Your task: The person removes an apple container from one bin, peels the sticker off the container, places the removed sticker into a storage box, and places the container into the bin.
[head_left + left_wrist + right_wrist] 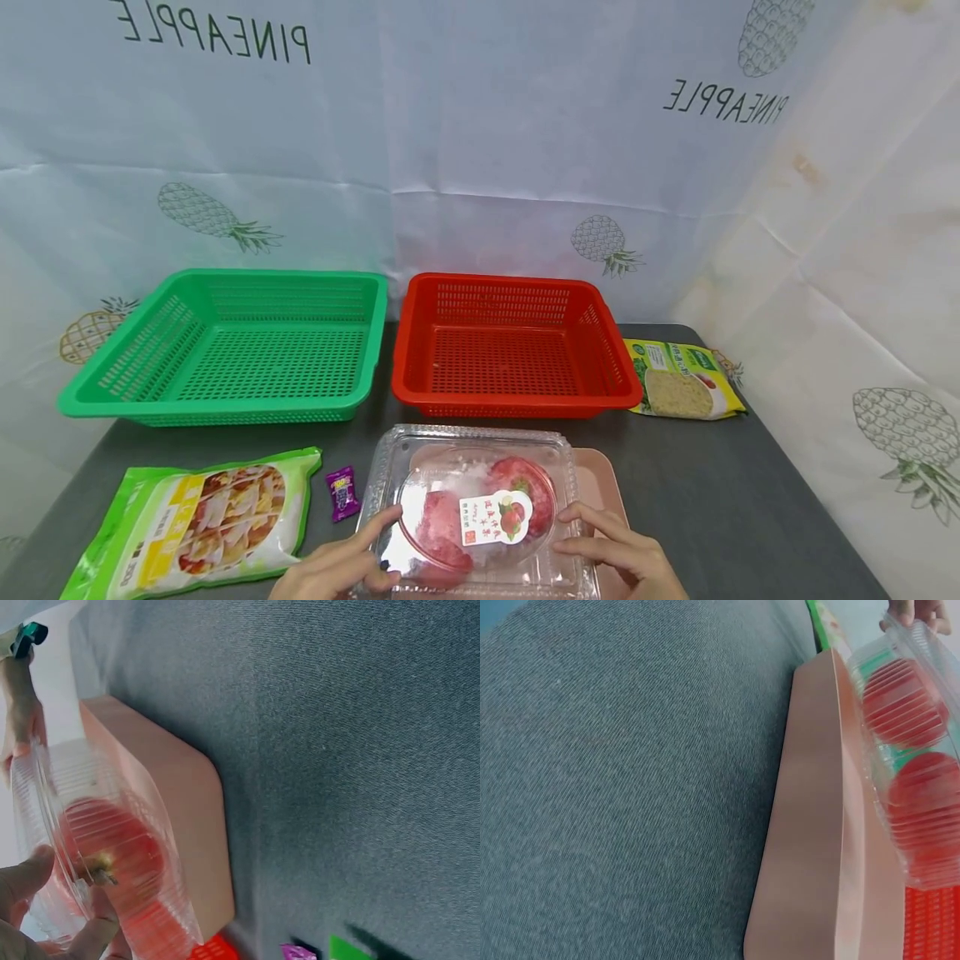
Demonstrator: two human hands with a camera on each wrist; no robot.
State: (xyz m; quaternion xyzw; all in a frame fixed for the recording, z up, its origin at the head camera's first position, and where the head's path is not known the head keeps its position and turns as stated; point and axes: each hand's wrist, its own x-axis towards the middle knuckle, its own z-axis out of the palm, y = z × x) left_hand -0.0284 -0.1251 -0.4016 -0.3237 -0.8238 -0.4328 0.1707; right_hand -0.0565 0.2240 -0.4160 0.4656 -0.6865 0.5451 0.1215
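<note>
A clear plastic clamshell fruit box [551, 454] with red apples [442, 529] inside and a white apple label [495, 517] on its lid is held between my two hands. It is over a pink open box [603, 483], tilted above it in the wrist views. My left hand [341, 562] pinches the clamshell's left edge, thumb and fingers on either side of the rim in the left wrist view. At the opposite edge my right hand [618, 550] grips the rim, fingertips on the lid. The right wrist view does not show the right hand.
Behind stand a green basket [277, 408] and a red basket [517, 404]. A green-edged food bag [210, 525] and a small purple packet [342, 493] lie at left. A yellow-green bag [678, 383] lies beside the red basket. A patterned curtain [487, 150] hangs behind the grey table [720, 500].
</note>
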